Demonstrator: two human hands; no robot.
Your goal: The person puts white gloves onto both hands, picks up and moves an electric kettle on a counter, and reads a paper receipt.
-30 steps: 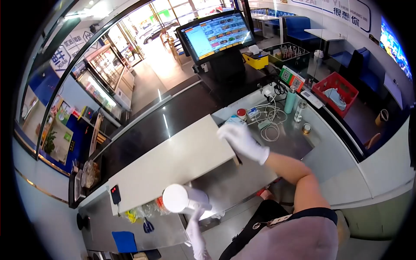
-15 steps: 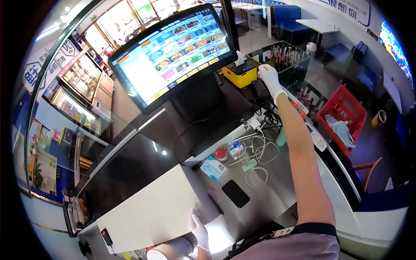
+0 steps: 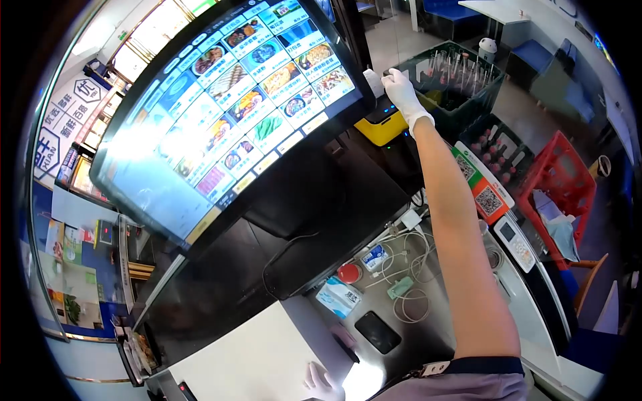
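My right hand (image 3: 404,97), in a white glove, reaches over a yellow and black receipt printer (image 3: 381,127). Its fingers are closed at the edge of a white slip of receipt paper (image 3: 373,83) standing up from the printer. My left hand (image 3: 319,382), also gloved, lies with fingers apart on the near end of a large white panel (image 3: 241,351); part of it is cut off by the bottom edge. A touchscreen till (image 3: 247,113) with food pictures is lit up to the left of the printer.
On the counter lie a black phone (image 3: 378,332), a blue and white packet (image 3: 338,297), a red-lidded jar (image 3: 350,273) and white cables (image 3: 418,267). A QR-code card (image 3: 485,187) and a remote-like keypad (image 3: 513,244) line the right edge. Beyond are a green bottle crate (image 3: 461,100) and a red crate (image 3: 558,194).
The view has moved nearer to the till and printer. My right hand has come left onto the receipt paper, from beside the printer. My left hand stays by the white panel, lower in view.
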